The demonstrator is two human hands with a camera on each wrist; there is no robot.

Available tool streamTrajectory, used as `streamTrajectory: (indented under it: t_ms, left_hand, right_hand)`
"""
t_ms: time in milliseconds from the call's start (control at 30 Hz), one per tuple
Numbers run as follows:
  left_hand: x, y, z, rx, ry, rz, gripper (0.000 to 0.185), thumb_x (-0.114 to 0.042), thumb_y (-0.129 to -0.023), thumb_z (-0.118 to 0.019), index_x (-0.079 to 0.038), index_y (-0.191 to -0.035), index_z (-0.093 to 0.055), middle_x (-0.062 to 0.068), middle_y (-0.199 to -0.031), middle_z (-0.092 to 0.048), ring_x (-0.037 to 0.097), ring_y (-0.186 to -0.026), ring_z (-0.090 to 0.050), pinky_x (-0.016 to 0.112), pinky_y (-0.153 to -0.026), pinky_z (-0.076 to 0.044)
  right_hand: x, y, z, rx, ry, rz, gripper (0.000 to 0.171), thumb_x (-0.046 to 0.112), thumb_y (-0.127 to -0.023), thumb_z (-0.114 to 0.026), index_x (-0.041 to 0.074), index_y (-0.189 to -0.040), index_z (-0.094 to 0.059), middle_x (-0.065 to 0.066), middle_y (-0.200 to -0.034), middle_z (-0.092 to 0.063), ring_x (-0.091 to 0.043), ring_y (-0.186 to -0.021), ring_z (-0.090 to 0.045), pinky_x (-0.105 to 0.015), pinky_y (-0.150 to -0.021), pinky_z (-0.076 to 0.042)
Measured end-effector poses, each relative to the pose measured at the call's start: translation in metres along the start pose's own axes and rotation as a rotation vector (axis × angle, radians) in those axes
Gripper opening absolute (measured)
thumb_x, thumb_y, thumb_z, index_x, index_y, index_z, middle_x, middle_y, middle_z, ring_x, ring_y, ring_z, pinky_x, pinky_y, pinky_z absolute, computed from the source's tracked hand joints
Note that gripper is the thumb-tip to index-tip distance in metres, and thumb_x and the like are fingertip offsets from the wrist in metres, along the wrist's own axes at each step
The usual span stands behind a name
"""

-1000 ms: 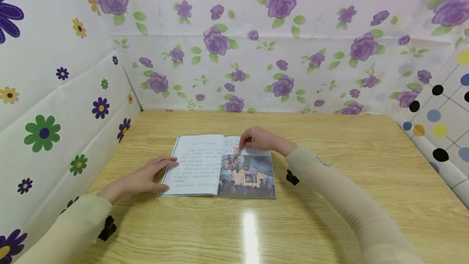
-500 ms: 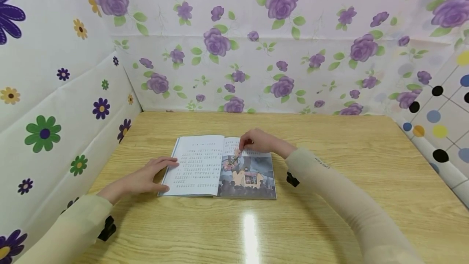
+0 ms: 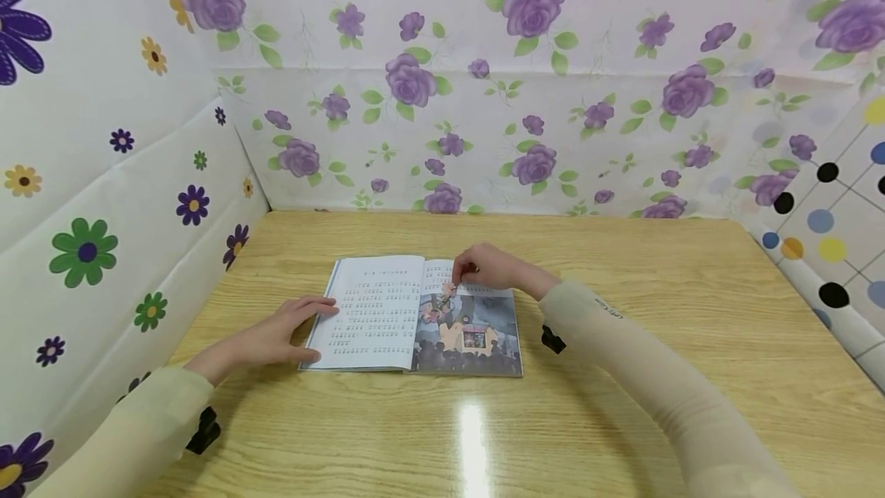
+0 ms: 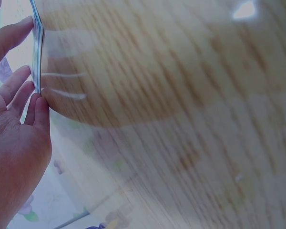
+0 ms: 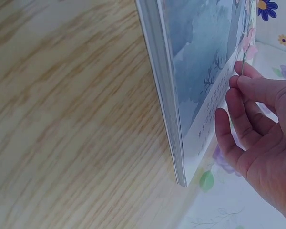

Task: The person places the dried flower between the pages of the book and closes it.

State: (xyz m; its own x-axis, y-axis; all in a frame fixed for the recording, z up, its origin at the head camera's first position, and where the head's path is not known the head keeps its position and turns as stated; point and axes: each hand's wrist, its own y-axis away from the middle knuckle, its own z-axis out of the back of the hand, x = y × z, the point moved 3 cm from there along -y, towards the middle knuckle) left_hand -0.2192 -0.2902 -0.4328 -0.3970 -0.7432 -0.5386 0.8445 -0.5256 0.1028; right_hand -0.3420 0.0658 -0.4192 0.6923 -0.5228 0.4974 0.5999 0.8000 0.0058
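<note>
An open book lies flat on the wooden table, with text on its left page and a dark picture on its right page. My left hand rests with straight fingers on the book's left edge; the same hand touches the page stack in the left wrist view. My right hand hovers over the top of the right page and pinches a thin sprig of small pink flowers. In the right wrist view the right hand's fingers hold the stem of the sprig against the page.
Flower-patterned screens close off the table at the back and left, and a dotted screen stands at the right. A black strap mount sits under the right sleeve, another under the left.
My right hand with the flower sprig has dropped very slightly toward the page. The left hand and the book have not moved.
</note>
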Motion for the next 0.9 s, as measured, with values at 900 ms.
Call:
streamTrajectory:
  t_ms: [900]
  left_hand:
    - [-0.006, -0.001, -0.001, -0.038, -0.028, 0.015, 0.068, -0.027, -0.084, -0.078, -0.006, -0.142, -0.05, 0.02, -0.154, -0.039, 0.046, -0.141, -0.031, 0.066, -0.113, -0.028]
  right_hand:
    - [0.004, 0.049, 0.013, -0.122, 0.069, -0.096, 0.05, 0.018, -0.093, -0.068, 0.002, -0.139, -0.054, -0.017, -0.134, -0.061, -0.033, -0.119, -0.06, -0.046, -0.101, -0.051]
